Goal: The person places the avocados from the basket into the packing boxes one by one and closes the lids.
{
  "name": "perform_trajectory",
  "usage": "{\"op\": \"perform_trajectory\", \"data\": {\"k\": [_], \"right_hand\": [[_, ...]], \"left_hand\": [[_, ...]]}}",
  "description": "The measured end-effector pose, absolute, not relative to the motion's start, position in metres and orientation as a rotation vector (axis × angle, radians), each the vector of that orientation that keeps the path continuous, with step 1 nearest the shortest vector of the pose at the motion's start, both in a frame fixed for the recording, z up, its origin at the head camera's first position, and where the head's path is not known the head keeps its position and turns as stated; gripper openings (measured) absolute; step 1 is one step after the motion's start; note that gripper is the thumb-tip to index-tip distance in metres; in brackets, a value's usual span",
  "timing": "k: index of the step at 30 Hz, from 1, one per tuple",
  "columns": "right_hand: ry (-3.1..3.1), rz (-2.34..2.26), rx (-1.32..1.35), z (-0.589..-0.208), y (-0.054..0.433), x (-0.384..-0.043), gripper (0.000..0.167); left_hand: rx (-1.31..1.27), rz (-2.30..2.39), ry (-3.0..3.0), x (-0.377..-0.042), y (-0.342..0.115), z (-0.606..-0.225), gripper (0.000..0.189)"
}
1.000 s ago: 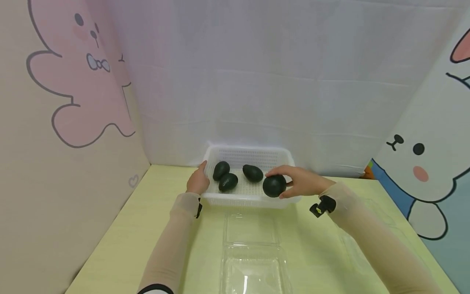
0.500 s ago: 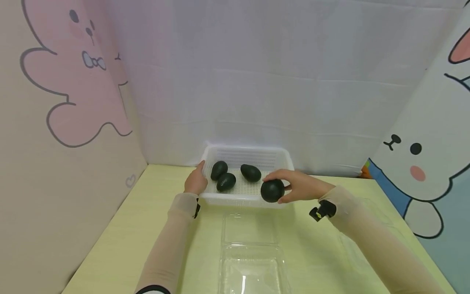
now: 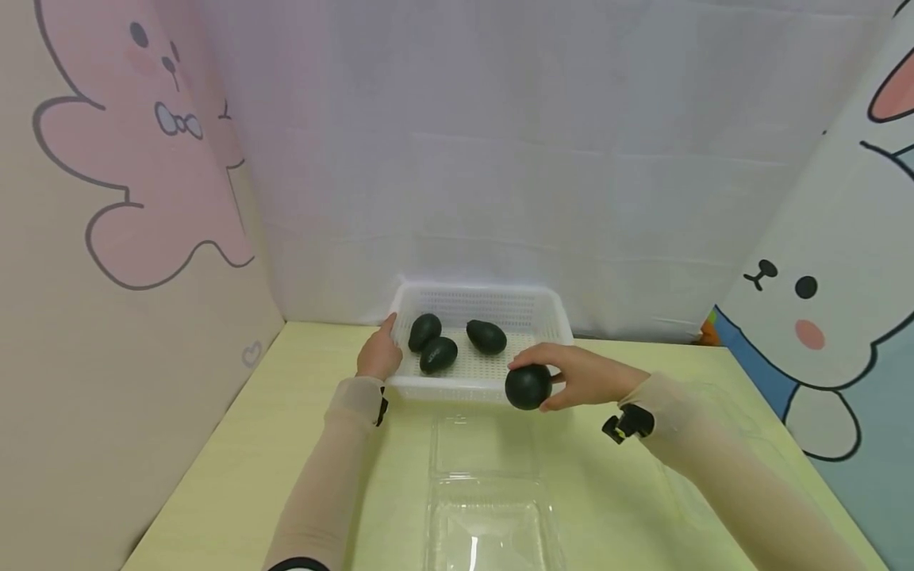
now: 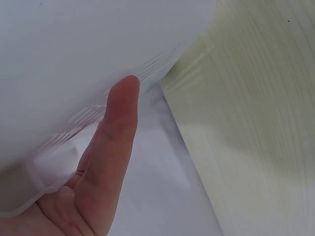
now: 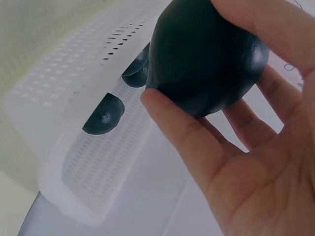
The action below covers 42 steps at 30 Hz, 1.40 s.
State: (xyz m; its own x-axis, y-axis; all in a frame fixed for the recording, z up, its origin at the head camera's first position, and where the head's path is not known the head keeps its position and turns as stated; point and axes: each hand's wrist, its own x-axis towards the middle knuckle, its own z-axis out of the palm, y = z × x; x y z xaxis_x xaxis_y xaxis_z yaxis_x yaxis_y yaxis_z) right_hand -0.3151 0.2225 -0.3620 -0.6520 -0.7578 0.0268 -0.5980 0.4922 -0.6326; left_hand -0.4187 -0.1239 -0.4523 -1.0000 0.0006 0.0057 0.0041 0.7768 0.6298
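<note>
My right hand [image 3: 589, 377] holds a dark green avocado [image 3: 528, 387] between thumb and fingers, over the front rim of a white perforated plastic basket [image 3: 457, 388]. Up close in the right wrist view, the avocado [image 5: 202, 59] has smooth skin and fills much of the grasp. At the basket's left end, my left hand [image 3: 379, 354] grips the side; one straight finger [image 4: 120, 118] lies along the outer wall in the left wrist view. Inside the basket lie three more avocados, two together [image 3: 439, 354] at the left and one [image 3: 487, 337] near the middle.
A clear plastic clamshell box [image 3: 493, 515] lies opened flat on the yellow table [image 3: 286, 444] in front of the basket. More clear plastic [image 3: 685, 484] shows faintly under the right forearm. A white curtain [image 3: 500, 159] hangs right behind the basket.
My right hand has moved the avocado toward me, from inside the basket to over its front rim. My left hand stays at the basket's left end.
</note>
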Motion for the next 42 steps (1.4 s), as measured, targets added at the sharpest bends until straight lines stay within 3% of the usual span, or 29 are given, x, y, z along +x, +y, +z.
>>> {"op": "perform_trajectory", "data": {"k": [42], "right_hand": [[2.399,-0.750,-1.411,-0.378,0.206,-0.273,0.063]], "left_hand": [[-0.007,-1.021,-2.960,-0.414,-0.123,-0.449,0.070]]}}
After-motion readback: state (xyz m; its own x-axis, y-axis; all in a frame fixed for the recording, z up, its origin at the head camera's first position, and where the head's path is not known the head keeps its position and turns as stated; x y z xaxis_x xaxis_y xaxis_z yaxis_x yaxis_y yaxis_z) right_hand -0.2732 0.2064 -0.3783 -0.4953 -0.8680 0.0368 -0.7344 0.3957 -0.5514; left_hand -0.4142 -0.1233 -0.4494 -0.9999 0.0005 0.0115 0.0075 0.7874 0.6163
